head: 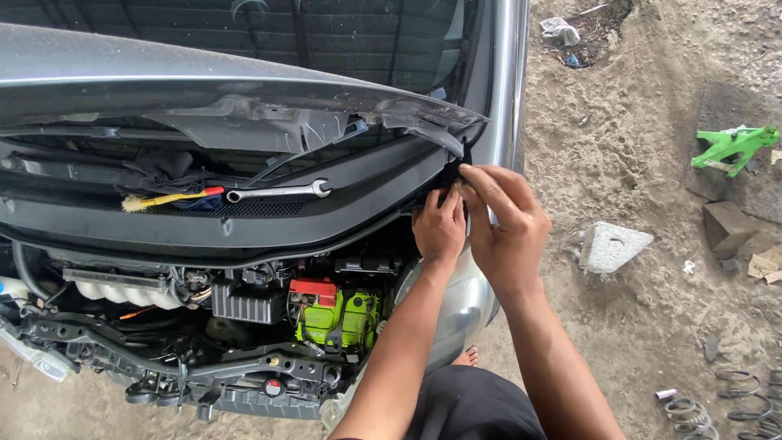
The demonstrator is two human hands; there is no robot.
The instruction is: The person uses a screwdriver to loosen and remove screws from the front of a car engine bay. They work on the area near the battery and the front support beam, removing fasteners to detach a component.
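Observation:
My left hand and my right hand meet at the right rear corner of an open engine bay, by the hinge end of the raised grey bonnet. Both sets of fingers pinch a small black part at the end of the black cowl panel. What the part is cannot be made out. A chrome spanner lies on the cowl, to the left of my hands. Beside it rest a brush with a yellow and red handle and a dark cloth.
In the bay sits a green battery with a red terminal cover. On the sandy ground to the right lie a concrete block, a green tool, brown blocks and coil springs.

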